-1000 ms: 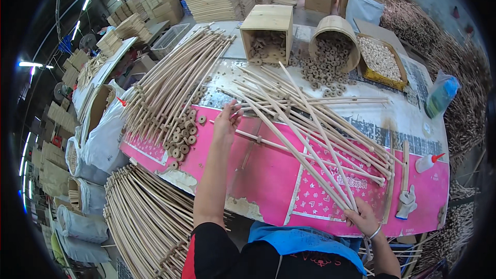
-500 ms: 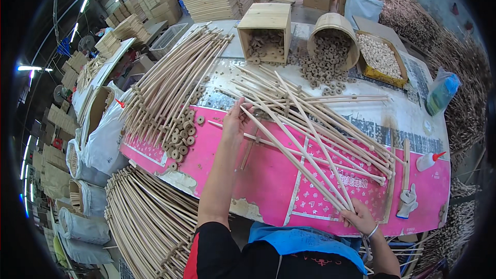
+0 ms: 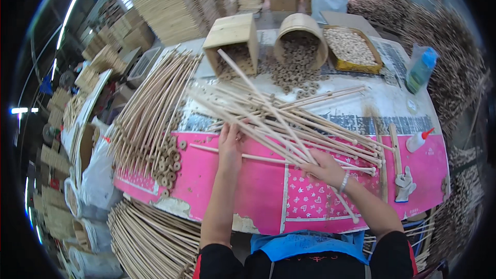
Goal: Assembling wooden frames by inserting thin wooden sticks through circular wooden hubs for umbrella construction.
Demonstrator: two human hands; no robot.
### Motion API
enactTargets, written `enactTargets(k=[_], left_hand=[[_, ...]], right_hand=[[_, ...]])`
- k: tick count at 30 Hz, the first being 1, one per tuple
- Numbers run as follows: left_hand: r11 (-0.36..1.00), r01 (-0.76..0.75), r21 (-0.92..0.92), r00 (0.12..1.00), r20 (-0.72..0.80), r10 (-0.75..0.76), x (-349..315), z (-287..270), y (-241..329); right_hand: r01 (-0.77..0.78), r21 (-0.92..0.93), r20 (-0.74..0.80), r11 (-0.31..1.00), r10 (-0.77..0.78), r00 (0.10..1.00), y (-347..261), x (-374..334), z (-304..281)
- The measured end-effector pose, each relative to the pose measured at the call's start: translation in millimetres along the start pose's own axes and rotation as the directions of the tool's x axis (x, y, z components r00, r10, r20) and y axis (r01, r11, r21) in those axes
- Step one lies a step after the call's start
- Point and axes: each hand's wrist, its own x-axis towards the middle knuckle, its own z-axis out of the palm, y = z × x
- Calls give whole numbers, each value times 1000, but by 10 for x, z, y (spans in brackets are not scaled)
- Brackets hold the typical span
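Note:
My right hand (image 3: 324, 170) is closed around a few pale wooden sticks (image 3: 276, 112) with rounded knobs at their near ends. They fan up and left over the table, and their far ends are smeared by motion. Beneath these sticks, my left hand (image 3: 231, 139) is raised with fingers bent and apart; whether they touch the sticks is unclear. A single long stick (image 3: 258, 158) lies across the pink sheet (image 3: 258, 191), passing by my left wrist. Just beyond my hands lies a loose pile of knobbed sticks (image 3: 330, 137).
Sticks with rings (image 3: 150, 108) and loose wooden rings (image 3: 168, 163) lie left. Farther back are a wooden box (image 3: 230, 28), a tipped tub of rings (image 3: 299, 26) and a yellow tray of beads (image 3: 354, 67). Right are a glue bottle (image 3: 415, 142), a glove (image 3: 405, 186) and a green bottle (image 3: 421, 72).
My right hand has moved up and left from the table's front edge, carrying the sticks. My left hand has come slightly lower and no longer sits at their far tips. The view has shifted.

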Motion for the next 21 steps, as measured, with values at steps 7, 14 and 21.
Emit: enactTargets(k=[7,14,21], left_hand=[[292,-22,956,868,-126,480,81,-172,89],[290,-434,853,900,425,98,1261,697,-559],[-127,-368,921,928,372,12,2008,1070,-1239]], right_hand=[[17,-648,-357,761,-324,876,-197,1,-238],[28,-155,-537,988,-108,837,-174,-584,-684],[-112,1,-570,994,92,816,-18,-957,-868]])
